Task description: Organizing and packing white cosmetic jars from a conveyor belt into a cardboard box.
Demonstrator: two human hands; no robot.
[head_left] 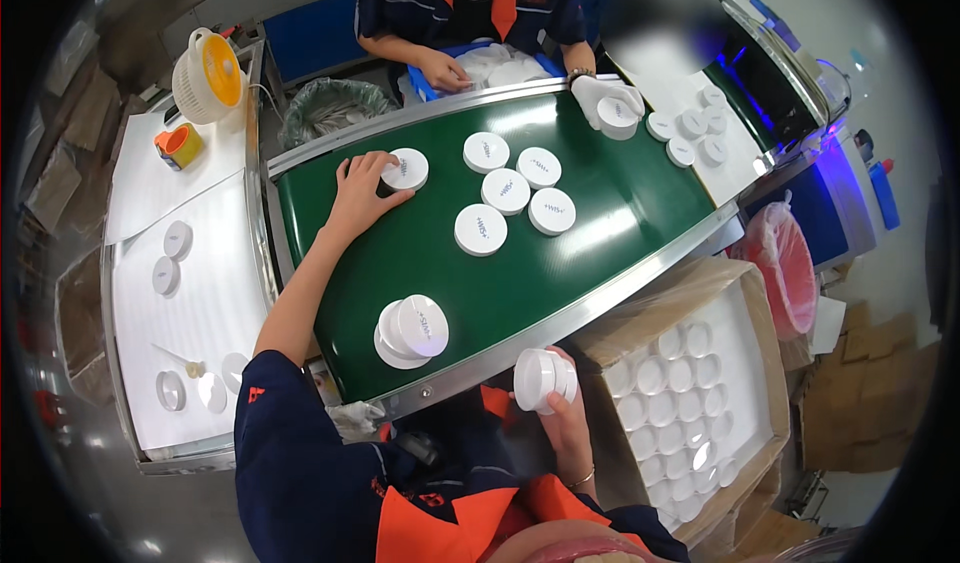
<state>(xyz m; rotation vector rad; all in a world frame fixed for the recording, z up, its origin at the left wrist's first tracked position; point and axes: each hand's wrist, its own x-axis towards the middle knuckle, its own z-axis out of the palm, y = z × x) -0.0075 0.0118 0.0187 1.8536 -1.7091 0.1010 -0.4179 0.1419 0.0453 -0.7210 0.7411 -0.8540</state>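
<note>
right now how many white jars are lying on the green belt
8, counting the near pair as two: one under the left hand, five clustered mid-belt, two at the near edge. A co-worker's gloved hand holds another.

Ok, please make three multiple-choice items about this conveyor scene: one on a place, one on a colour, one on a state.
1. Where is the person's left hand?
A. in the cardboard box
B. on a round white plastic jar on the belt
C. on the white side table

2. What colour is the conveyor belt?
A. green
B. grey
C. red

3. What is the state of the right hand?
A. empty and open
B. resting flat on the belt
C. holding a round white jar off the belt

Answers:
1 B, the fingers reach the jar at the belt's far edge.
2 A, the surface under the jars is dark green.
3 C, the jar is gripped below the belt's metal rail.
</note>
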